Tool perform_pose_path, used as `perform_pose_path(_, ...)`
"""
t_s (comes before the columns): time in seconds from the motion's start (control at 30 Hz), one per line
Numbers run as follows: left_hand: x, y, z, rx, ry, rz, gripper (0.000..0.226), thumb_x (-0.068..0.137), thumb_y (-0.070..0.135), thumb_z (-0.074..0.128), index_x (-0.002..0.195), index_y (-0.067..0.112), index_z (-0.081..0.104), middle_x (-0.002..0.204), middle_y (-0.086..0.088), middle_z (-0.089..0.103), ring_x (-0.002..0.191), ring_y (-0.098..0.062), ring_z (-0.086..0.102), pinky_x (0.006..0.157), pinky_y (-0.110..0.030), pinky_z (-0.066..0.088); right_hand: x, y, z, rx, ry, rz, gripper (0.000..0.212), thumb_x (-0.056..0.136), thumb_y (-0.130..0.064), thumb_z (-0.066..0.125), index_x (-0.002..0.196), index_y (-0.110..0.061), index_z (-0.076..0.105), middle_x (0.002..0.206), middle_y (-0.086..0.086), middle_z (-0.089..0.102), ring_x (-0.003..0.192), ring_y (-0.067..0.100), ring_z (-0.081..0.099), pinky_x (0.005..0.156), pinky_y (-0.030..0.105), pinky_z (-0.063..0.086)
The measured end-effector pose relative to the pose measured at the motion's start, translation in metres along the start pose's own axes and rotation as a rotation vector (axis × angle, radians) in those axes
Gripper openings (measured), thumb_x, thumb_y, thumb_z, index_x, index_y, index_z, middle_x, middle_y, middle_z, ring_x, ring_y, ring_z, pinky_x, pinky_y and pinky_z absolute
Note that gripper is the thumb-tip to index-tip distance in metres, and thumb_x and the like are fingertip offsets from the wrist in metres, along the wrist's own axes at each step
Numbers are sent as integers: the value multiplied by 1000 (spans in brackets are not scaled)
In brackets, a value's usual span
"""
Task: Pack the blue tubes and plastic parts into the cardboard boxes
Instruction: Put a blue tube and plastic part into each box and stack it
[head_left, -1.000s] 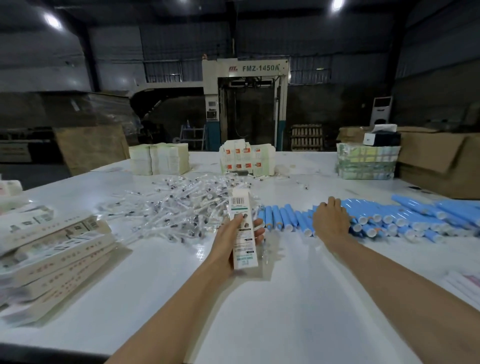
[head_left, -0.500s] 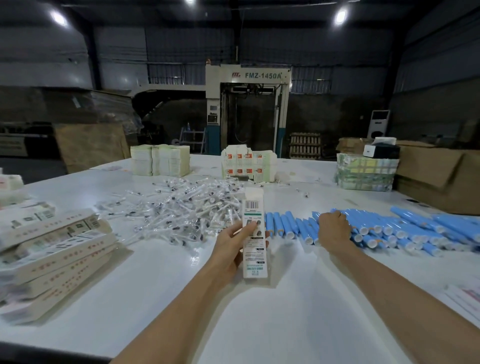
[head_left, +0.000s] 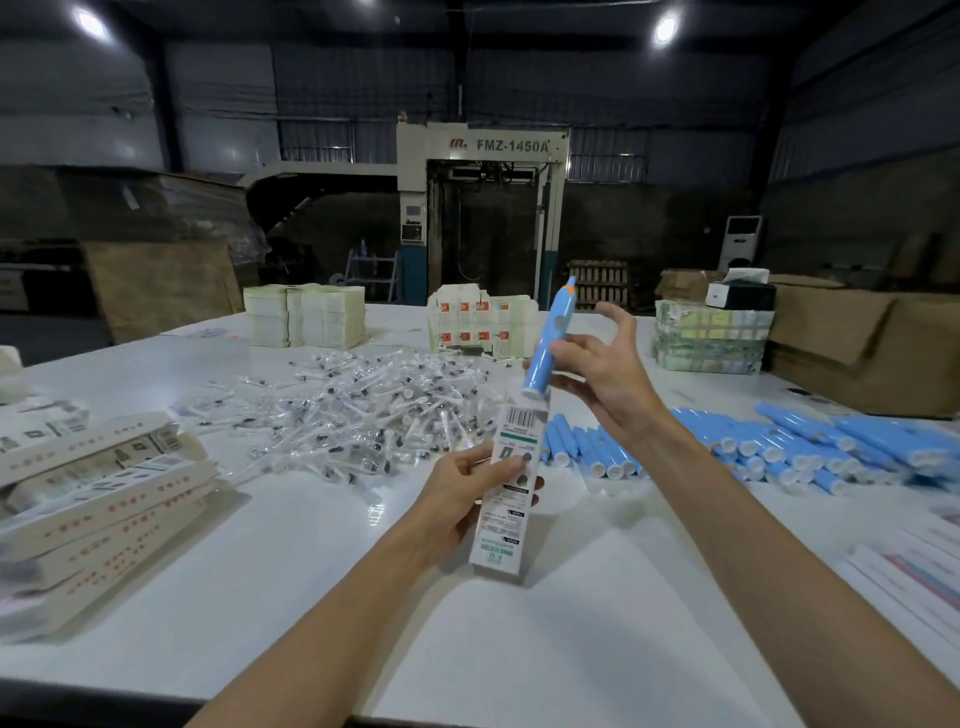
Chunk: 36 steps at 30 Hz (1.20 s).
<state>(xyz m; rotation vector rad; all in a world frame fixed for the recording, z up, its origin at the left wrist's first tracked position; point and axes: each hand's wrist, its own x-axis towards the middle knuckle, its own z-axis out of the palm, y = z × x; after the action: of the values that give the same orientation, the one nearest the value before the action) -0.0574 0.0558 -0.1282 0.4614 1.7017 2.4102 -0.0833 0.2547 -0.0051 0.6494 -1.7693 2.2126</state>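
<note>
The right hand (head_left: 605, 376) pinched a smooth blue plastic tube (head_left: 546, 343) nearly upright at centre frame, other fingers spread, its white cap just above the top of a slim white printed cardboard box (head_left: 511, 483) gripped by the left hand (head_left: 460, 486). Loose blue tubes (head_left: 810, 447) lay right, clear plastic parts (head_left: 363, 410) centre-left, on the glossy white desk (head_left: 571, 649) in a dim warehouse.

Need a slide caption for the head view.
Right hand holds a tube above the box in the left hand; tubes and plastic parts lie on the table.
</note>
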Motion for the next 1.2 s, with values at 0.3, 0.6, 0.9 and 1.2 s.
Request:
perform_pose_path(0.3, -1, -4, -2, 26, -33, 6, 45, 85, 27, 93, 124, 10, 79, 123, -29, 74, 116, -46, 73, 97, -53, 63, 5, 10, -2, -410, 37, -48, 97, 93, -1, 71, 156, -56, 21, 111, 9, 60, 99, 25, 74, 71, 32, 64)
perform_pose_path(0.6, -3, -5, 2, 26, -12, 5, 42, 85, 25, 92, 123, 11, 79, 121, -28, 75, 113, -46, 74, 91, -50, 64, -2, 6, -15, -738, -237, -17, 68, 86, -15, 73, 134, -49, 41, 106, 8, 60, 75, 13, 68, 72, 28, 60)
perform_pose_path(0.9, -2, 3, -5, -6, 162, 98, 50, 84, 31, 89, 128, 10, 76, 118, -23, 78, 99, -38, 78, 77, -41, 65, -29, 45, -11, -814, -253, -161, 38, 106, -29, 60, 143, -34, 57, 127, -9, 47, 113, -1, 54, 90, 12, 45)
perform_pose_path(1.2, 4, 13, -35, -97, 435, 188, 32, 100, 20, 74, 130, 8, 72, 116, -23, 79, 98, -36, 75, 92, -49, 62, -48, 119, 2, -1055, -90, 299, 30, 106, -41, 53, 107, -14, 64, 98, 5, 67, 95, 27, 66, 78, 36, 48)
